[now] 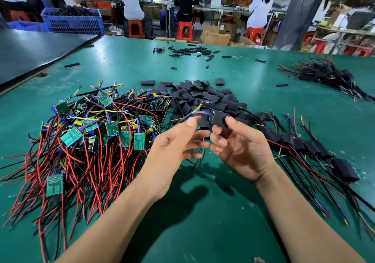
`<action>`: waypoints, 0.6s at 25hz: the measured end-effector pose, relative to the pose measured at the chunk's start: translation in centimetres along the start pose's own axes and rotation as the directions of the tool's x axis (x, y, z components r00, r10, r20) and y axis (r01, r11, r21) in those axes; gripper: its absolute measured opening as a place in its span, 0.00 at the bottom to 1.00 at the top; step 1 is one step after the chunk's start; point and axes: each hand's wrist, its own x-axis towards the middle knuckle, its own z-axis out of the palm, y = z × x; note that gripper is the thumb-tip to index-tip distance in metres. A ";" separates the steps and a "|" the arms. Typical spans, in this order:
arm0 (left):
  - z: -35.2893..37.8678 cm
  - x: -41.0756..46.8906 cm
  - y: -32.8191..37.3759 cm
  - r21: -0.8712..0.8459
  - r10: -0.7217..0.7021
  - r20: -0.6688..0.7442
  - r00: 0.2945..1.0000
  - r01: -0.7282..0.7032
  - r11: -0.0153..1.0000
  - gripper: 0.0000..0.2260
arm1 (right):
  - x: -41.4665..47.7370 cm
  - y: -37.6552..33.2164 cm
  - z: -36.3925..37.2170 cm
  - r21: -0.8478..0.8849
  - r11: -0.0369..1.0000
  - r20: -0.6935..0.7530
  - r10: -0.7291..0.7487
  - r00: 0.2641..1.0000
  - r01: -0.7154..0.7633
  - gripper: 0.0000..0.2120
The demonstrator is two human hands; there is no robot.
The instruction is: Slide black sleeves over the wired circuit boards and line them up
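The black sleeve (220,119) is held above the green table (203,218), just in front of the person, with a wired circuit board (212,113) partly inside it: only a sliver of green shows at the sleeve's left mouth, and blue and yellow leads run out to the left. The right hand (240,149) pinches the sleeve, thumb on top and curled fingers beneath. The left hand (176,147) has its thumb and curled fingers closed on the board's wire end (the exact hold is blurred). Behind them lies a heap of loose sleeves (203,95); to the left a pile of bare boards (91,135) with red and black wires; to the right a row of sleeved boards (310,146), side by side
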 end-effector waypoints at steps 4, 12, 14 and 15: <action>0.4 0.1 0.0 -0.052 -0.001 0.023 1.000 0.002 0.999 0.23 | -0.2 -0.6 -0.6 0.067 0.995 0.044 0.074 0.996 -0.077 0.09; 0.0 0.5 -0.3 -0.069 0.011 -0.038 0.999 -0.014 0.998 0.20 | 0.5 0.0 -0.7 0.079 0.997 -0.096 0.032 0.995 -0.024 0.10; -0.1 0.7 -0.3 -0.083 0.008 -0.090 0.996 -0.016 0.996 0.18 | 0.6 0.7 -0.2 -0.042 0.998 -0.113 0.033 0.993 -0.038 0.07; -0.2 0.7 -0.2 -0.090 0.001 -0.111 0.994 -0.011 0.996 0.17 | 0.6 1.0 0.0 -0.089 0.995 -0.111 0.041 0.993 -0.051 0.07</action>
